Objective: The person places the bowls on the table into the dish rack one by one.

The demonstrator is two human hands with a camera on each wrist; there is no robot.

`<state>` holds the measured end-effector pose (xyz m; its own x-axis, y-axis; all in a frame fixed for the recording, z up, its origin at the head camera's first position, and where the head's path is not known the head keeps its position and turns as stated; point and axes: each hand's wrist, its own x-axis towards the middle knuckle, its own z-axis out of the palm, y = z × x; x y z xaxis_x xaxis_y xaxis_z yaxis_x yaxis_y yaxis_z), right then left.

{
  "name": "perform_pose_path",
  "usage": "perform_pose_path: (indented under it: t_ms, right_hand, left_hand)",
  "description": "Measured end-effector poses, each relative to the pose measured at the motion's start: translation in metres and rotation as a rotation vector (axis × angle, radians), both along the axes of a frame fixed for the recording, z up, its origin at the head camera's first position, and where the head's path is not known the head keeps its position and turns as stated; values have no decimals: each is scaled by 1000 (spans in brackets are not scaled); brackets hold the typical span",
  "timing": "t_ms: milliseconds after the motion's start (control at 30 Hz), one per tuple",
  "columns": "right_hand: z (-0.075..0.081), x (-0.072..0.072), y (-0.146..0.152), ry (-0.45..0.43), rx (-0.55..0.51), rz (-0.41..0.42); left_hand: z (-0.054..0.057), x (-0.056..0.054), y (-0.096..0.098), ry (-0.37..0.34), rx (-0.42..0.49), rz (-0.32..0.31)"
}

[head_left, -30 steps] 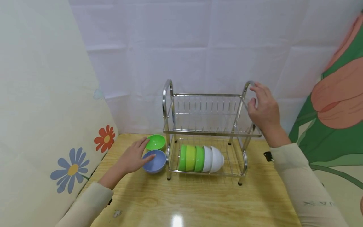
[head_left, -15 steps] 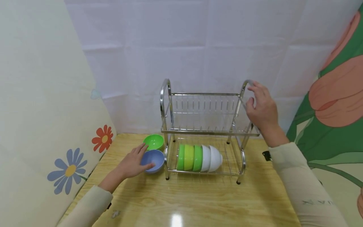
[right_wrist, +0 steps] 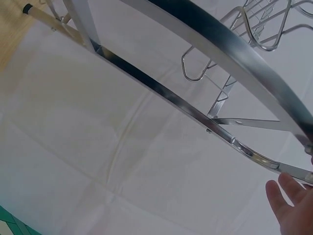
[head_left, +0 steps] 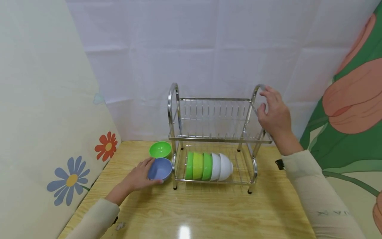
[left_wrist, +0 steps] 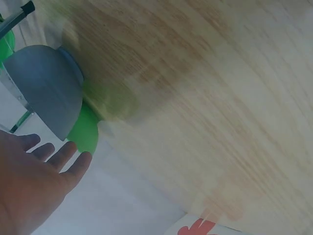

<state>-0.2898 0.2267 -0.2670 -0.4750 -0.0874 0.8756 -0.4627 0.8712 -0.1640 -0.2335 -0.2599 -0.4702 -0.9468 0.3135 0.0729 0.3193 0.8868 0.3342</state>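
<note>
My left hand (head_left: 140,176) spreads around the near-left side of a blue bowl (head_left: 160,169) on the table, thumb at its front and fingers at its far-left rim. In the left wrist view the fingers look loosely extended beside the blue bowl (left_wrist: 46,88); firm contact cannot be made out. A green bowl (head_left: 160,149) stands just behind it. My right hand (head_left: 275,114) holds the right arch of a two-tier metal dish rack (head_left: 221,140), fingers bent over the bar. Its fingertips meet the frame in the right wrist view, where the hand (right_wrist: 296,208) is partly cut off.
On the rack's lower tier several bowls (head_left: 208,166) stand on edge, nested in a row: green, yellow, green, then white. The rack's left legs rise right beside the blue bowl. A white cloth (head_left: 179,49) hangs behind the wooden table (head_left: 167,212).
My left hand has moved slightly down, from over the blue bowl to around its side, the thumb now at its near edge. The right hand stays on the rack; the view shifts slightly.
</note>
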Motion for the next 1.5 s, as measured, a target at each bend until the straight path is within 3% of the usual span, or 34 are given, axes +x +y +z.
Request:
perform_pose_path:
  t_ms: [200, 567, 833, 1500]
  right_hand:
    - [-1, 1, 2, 3, 0, -3]
    - [-1, 3, 2, -12, 7, -12]
    - [-1, 3, 2, 3, 4, 3]
    - [-1, 5, -2, -7, -1, 8]
  left_hand:
    - [-10, -2, 1, 11, 33, -6]
    - [-20, -4, -2, -67, 57, 35]
    - [-27, -8, -3, -80, 73, 64]
    - [-32, -10, 2, -82, 143, 57]
